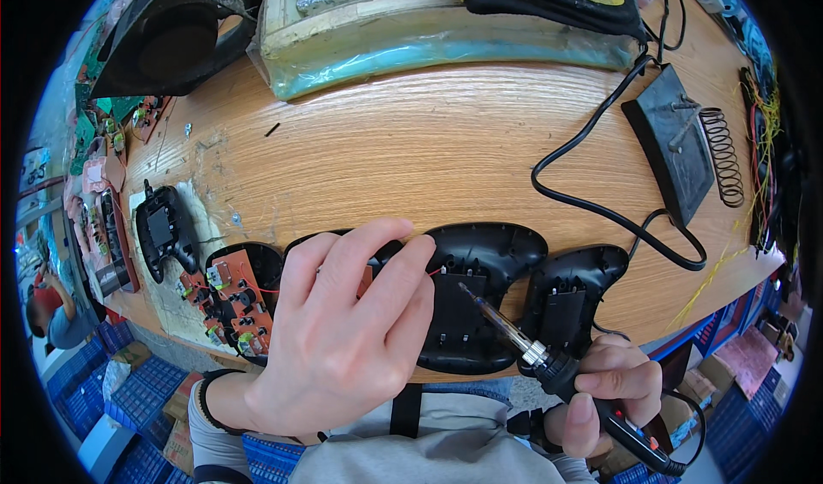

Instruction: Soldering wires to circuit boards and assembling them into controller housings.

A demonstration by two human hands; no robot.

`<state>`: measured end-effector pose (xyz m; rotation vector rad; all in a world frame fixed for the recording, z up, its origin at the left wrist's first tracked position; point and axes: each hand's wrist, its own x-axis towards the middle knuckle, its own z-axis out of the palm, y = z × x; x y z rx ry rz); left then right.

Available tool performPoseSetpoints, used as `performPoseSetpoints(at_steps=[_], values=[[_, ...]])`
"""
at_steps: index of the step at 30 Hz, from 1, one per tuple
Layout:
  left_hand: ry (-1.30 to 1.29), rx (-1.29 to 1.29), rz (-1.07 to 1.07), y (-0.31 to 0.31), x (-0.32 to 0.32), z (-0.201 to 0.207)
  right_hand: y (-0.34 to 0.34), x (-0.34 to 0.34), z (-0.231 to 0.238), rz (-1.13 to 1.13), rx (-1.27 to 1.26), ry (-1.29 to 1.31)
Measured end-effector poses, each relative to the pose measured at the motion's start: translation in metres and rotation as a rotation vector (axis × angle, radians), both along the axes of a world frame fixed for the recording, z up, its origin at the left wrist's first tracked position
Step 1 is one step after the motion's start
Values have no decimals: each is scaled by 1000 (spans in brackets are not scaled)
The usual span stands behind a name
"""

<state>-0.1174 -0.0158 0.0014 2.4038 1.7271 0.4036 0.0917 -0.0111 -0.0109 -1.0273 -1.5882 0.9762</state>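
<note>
In my right hand (613,390) is a soldering iron (557,371), gripped by its black handle. Its tip slants up and left over a black game controller shell (506,248) with a dark rectangular compartment. Over the left edge of that shell, my left hand (351,321) bends its fingers down. A thin red wire (437,271) comes out beside these fingers; what they pinch is hidden. Partly under the left hand lies another shell with an orange circuit board (367,280). Orange circuit boards (253,317) rest on a shell further left, and one more black shell (600,270) lies to the right.
A separate black controller half (163,231) lies at the left on paper. Back right stands a soldering iron stand (673,145) with a coil spring (722,158); a black cable (591,197) loops nearby. At the back are a plastic-wrapped box (360,51) and a black fan-like housing (176,42).
</note>
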Motion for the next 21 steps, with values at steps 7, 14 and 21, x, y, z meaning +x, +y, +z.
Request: performPoseSetpoints(at_steps=[7,14,21], values=[[11,-19,-15,0,0,2,-5,-3,-1,-100,48,-30],[14,-37,-16,-4,-6,10,-8,3,8,-27,-28,-25],[-265,49,383,-38,-41,23,-13,20,0,28,-20,29]])
